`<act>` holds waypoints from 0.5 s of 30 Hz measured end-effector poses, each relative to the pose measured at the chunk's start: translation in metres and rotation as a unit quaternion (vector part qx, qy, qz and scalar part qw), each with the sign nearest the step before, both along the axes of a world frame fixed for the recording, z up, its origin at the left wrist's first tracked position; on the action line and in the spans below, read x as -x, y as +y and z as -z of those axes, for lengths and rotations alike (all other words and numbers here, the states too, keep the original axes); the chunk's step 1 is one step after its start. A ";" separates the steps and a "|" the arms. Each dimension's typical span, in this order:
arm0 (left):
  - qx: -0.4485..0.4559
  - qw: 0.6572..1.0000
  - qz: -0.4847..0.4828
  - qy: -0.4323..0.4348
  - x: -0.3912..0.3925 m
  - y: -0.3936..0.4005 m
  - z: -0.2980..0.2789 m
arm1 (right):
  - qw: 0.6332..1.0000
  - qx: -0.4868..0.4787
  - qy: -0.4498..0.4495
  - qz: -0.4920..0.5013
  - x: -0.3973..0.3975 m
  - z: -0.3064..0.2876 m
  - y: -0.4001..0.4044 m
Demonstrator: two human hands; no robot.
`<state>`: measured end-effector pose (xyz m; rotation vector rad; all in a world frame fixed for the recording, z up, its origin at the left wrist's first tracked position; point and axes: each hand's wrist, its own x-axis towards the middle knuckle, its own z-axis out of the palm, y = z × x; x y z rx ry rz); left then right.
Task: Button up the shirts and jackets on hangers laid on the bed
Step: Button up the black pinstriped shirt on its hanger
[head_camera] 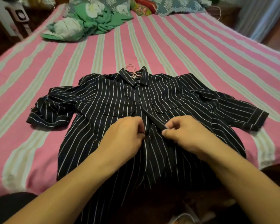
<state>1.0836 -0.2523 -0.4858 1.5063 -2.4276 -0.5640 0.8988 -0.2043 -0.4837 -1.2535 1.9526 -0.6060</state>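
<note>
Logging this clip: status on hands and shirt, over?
Left hand and right hand pinch placket edges mid-front. Striped shirt flat on pink hanger, collar button closed. Nothing in the way.

**Free room and obstacles on the bed**

Shirt (113,101) spread across the near middle of the bed (184,46); bare sheet lies open on both sides and beyond the collar. Green bedding (87,25) heaped far left, pillows (176,5) along the head edge.
</note>
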 end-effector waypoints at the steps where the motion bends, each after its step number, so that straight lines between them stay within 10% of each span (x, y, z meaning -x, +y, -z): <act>1: 0.044 0.999 0.013 -0.004 -0.001 0.002 -0.002 | 0.998 -0.006 -0.067 0.010 0.002 -0.002 0.000; 5: 0.117 0.992 0.033 -0.018 -0.002 0.004 -0.011 | 0.969 -0.021 -0.245 0.022 0.004 -0.012 -0.002; 9: -0.158 0.973 -0.050 0.158 -0.004 -0.012 -0.022 | 0.944 0.011 -0.326 0.041 -0.009 -0.020 -0.008; 15: -0.357 0.857 -0.112 0.354 -0.006 -0.015 -0.019 | 0.976 0.105 -0.188 0.043 -0.034 -0.011 -0.007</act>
